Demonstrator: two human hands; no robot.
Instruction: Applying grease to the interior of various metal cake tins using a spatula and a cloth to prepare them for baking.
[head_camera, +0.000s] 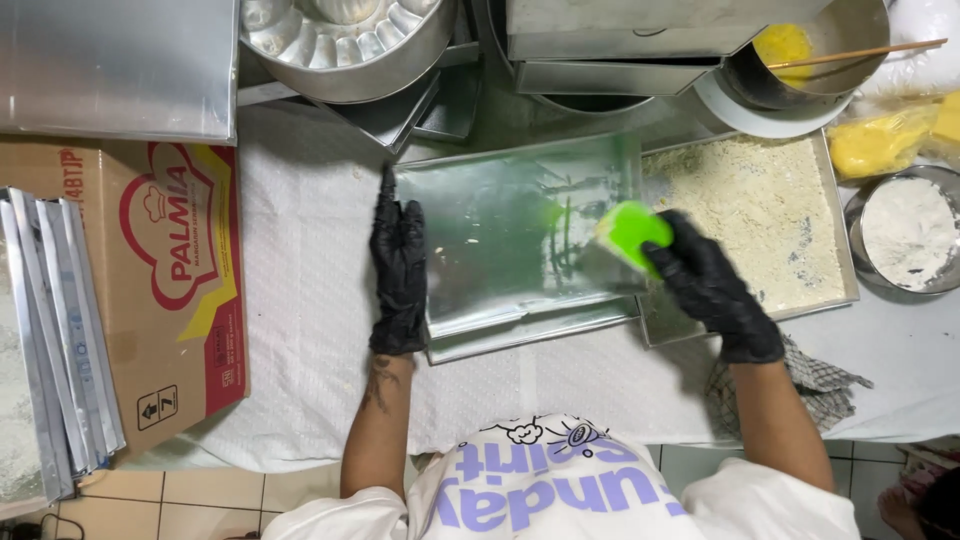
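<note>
Steadying a shiny rectangular tray (500, 240), the left hand (398, 265) in a black glove lies flat and open along the tray's left rim, fingers stretched out. The right hand (705, 280), also gloved in black, is closed around a green brush (630, 232) whose head rests on the tray's right end. The tray sits tilted on a white cloth over the table (300, 300), its right edge overlapping a second tray (770, 220) filled with pale crumbs. Right of that stands a bowl (905, 240) of white flour. A cardboard box (150, 290) lies to the left, well apart from the hands. A checked rag (820, 385) lies under the right forearm.
</note>
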